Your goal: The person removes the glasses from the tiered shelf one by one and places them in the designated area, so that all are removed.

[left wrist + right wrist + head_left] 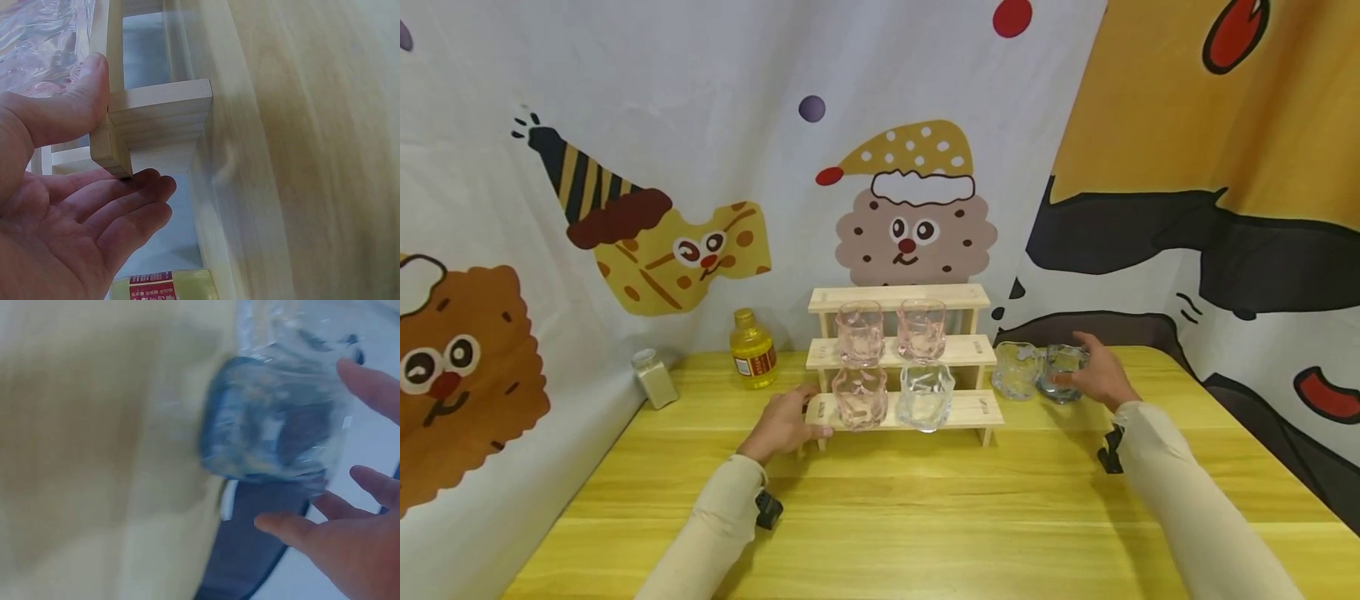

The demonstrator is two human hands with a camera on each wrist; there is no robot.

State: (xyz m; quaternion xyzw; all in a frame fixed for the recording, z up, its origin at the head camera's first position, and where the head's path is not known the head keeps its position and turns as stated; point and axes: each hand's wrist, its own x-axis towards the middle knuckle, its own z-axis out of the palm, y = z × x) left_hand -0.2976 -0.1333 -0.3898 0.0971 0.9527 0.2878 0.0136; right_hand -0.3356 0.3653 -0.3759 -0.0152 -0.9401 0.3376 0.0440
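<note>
A three-step wooden display stand (790,344) holds two pink glasses (860,333) on its middle step. On the lowest step are another pink glass and a clear glass (927,398). My left hand (784,423) holds the left end of that step; in the left wrist view the thumb lies on the board (111,147) and the fingers pass beneath. To the right of the stand, a second clear glass (1017,372) stands beside a blue-grey glass (1062,375). My right hand (1101,375) is spread around the blue-grey glass; the right wrist view shows the fingers (290,530) apart from it.
At the back left stand a bottle of yellow oil (752,350) with a red label and a small white-filled jar (655,380). A patterned curtain (715,83) hangs behind the wooden table (925,517) and along its sides.
</note>
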